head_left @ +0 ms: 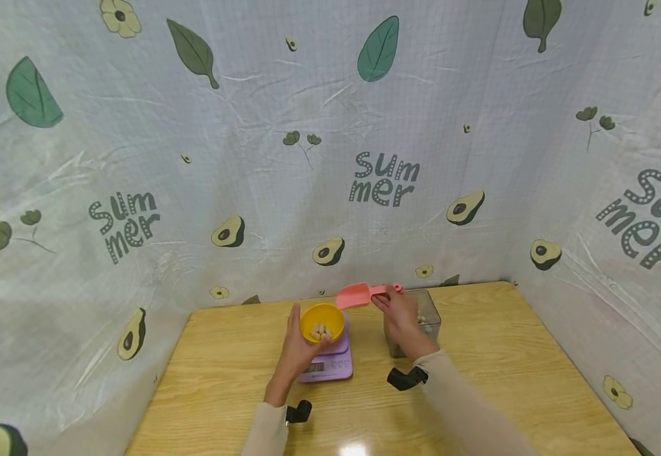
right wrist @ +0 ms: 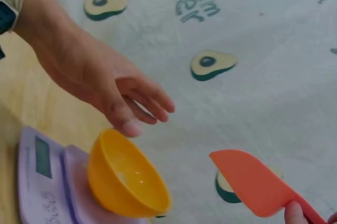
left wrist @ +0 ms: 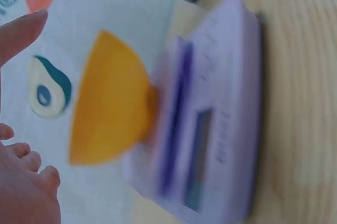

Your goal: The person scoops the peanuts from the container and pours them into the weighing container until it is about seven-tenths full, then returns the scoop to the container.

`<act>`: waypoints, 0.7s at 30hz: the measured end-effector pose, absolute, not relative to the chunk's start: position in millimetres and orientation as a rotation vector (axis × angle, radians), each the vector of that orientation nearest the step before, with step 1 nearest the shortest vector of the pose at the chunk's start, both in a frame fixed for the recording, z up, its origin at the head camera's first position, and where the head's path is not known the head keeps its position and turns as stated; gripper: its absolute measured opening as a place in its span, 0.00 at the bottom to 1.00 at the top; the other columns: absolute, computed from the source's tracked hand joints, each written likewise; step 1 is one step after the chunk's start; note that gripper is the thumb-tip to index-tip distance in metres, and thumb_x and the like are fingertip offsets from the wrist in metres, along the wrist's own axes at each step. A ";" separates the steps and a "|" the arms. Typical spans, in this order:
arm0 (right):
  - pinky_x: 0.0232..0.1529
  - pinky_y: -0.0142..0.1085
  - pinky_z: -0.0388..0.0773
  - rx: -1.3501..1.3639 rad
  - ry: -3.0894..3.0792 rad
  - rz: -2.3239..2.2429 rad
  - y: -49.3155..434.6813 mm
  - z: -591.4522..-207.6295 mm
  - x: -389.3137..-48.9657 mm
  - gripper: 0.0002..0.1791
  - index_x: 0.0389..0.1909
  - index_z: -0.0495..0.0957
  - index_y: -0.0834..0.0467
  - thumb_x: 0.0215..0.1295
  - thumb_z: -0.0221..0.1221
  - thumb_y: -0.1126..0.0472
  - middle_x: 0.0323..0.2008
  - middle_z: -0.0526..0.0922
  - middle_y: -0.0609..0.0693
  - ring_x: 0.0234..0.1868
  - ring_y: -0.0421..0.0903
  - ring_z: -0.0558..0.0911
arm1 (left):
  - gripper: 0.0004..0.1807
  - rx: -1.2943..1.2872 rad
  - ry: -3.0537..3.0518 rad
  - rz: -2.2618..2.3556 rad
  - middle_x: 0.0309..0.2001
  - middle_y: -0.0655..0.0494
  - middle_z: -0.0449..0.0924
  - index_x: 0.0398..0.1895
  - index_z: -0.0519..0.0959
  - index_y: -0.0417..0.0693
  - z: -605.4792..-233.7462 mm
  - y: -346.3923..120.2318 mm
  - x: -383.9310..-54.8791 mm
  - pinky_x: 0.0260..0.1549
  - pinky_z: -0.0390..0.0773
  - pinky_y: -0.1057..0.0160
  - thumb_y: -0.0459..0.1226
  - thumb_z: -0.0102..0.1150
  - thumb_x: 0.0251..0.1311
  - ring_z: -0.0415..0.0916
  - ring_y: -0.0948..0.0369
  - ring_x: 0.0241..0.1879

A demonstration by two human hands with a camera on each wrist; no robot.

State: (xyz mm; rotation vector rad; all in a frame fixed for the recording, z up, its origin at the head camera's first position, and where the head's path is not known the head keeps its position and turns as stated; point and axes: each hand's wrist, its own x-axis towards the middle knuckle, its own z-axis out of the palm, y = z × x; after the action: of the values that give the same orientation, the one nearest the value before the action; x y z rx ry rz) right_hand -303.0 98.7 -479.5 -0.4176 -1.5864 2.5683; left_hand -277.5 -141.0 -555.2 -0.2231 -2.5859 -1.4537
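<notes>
A yellow bowl (head_left: 320, 311) stands on a lilac kitchen scale (head_left: 339, 367), with several pale tan pieces resembling unshelled peanuts (head_left: 321, 331) inside. My left hand (head_left: 297, 347) hovers at the bowl's near left side, thumb and fingers spread. In the left wrist view, a gap separates that hand (left wrist: 26, 182) from the bowl (left wrist: 113, 103). My right hand (head_left: 400, 315) grips the handle of a pink scoop (head_left: 354, 296), whose blade is just right of the bowl's far rim. Only fingertips of that hand show in the right wrist view, at the scoop (right wrist: 253, 182).
A clear, greyish box (head_left: 432, 332) with more pale pieces stands on the wooden table (head_left: 478, 354), right of the scale and partly behind my right forearm. A white printed sheet (head_left: 273, 190) hangs behind the table and along both sides.
</notes>
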 end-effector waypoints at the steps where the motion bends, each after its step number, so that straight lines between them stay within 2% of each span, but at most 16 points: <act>1: 0.48 0.34 0.84 -0.415 -1.586 2.579 104.8 -478.2 -302.1 0.21 0.62 0.65 0.73 0.78 0.44 0.60 0.38 0.81 0.53 0.34 0.36 0.86 | 0.62 -0.225 -2.578 -1.461 0.79 0.42 0.40 0.79 0.41 0.47 -550.8 -138.9 -276.2 0.72 0.52 0.37 0.49 0.73 0.50 0.46 0.40 0.76; 3: 0.49 0.33 0.84 -0.416 -1.580 2.588 116.8 -474.1 -300.0 0.20 0.61 0.64 0.71 0.78 0.44 0.60 0.38 0.80 0.51 0.34 0.36 0.86 | 0.61 -0.234 -2.562 -1.482 0.80 0.46 0.40 0.80 0.41 0.51 -541.7 -133.6 -273.8 0.72 0.51 0.37 0.50 0.73 0.50 0.47 0.41 0.77; 8: 0.51 0.33 0.83 -0.406 -1.583 2.562 146.4 -460.1 -292.5 0.17 0.59 0.66 0.66 0.78 0.44 0.60 0.35 0.81 0.48 0.35 0.36 0.86 | 0.61 -0.322 -2.512 -1.511 0.80 0.47 0.41 0.80 0.43 0.54 -519.5 -114.6 -269.0 0.73 0.51 0.37 0.52 0.72 0.49 0.46 0.42 0.77; 16: 0.52 0.32 0.82 -0.379 -1.672 2.468 186.7 -454.6 -286.2 0.16 0.58 0.67 0.65 0.78 0.44 0.58 0.32 0.82 0.44 0.36 0.35 0.86 | 0.59 -0.509 -2.516 -1.519 0.80 0.55 0.40 0.80 0.40 0.65 -506.2 -75.3 -272.4 0.72 0.53 0.37 0.55 0.70 0.51 0.45 0.47 0.78; 21: 0.48 0.29 0.83 -0.388 -1.797 2.341 201.7 -460.1 -287.0 0.23 0.65 0.64 0.69 0.78 0.44 0.58 0.28 0.82 0.42 0.33 0.33 0.86 | 0.60 -0.605 -2.580 -1.497 0.80 0.53 0.40 0.80 0.39 0.61 -511.2 -47.6 -278.9 0.71 0.57 0.37 0.58 0.68 0.52 0.46 0.47 0.78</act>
State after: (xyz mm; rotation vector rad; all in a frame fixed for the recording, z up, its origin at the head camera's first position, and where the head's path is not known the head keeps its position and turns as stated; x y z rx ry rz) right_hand -287.0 201.7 -460.1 -0.3881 -1.7972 2.3414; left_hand -278.9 -47.6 -511.2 -0.6052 -2.5801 -1.4966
